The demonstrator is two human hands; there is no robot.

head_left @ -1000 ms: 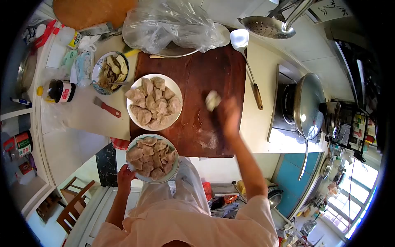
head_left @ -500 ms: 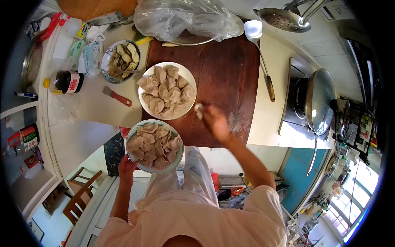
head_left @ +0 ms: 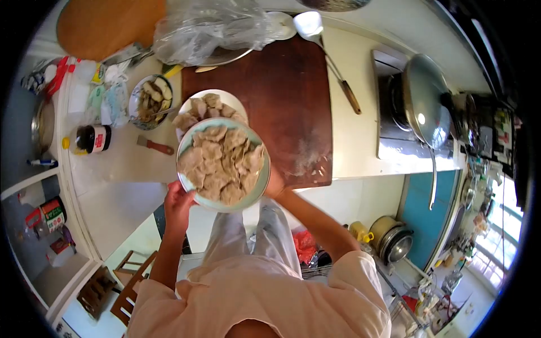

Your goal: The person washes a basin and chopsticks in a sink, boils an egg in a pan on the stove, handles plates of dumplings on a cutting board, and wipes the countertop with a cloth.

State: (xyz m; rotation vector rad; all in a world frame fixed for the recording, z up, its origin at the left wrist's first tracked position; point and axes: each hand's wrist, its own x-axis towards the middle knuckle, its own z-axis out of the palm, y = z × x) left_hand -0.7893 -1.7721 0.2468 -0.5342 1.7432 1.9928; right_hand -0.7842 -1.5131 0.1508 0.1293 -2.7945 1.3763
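A pale green plate (head_left: 262, 179) heaped with dumplings (head_left: 222, 163) is held up in front of me, overlapping the plate behind it. My left hand (head_left: 179, 198) grips its lower left rim, the fingers partly under it. At the plate's right edge is my right hand (head_left: 275, 182), its fingers hidden behind the plate; I cannot tell whether it grips the rim. A white plate (head_left: 241, 106), also bearing dumplings (head_left: 208, 107), rests on the dark wooden board (head_left: 287, 107), mostly covered by the held plate. White flour smears mark the board's right side.
Left of the board are a bowl of sliced food (head_left: 135, 101), a red-handled scraper (head_left: 156, 146) and a dark jar (head_left: 93, 139). Plastic bags (head_left: 208, 31) lie at the back. A spatula (head_left: 338, 70) and a lidded pan (head_left: 426, 101) on the stove are right.
The held plate has risen and moved up and right, over the other plate. My right hand, earlier over the board with a small whitish thing, is now beside the held plate. The view has shifted.
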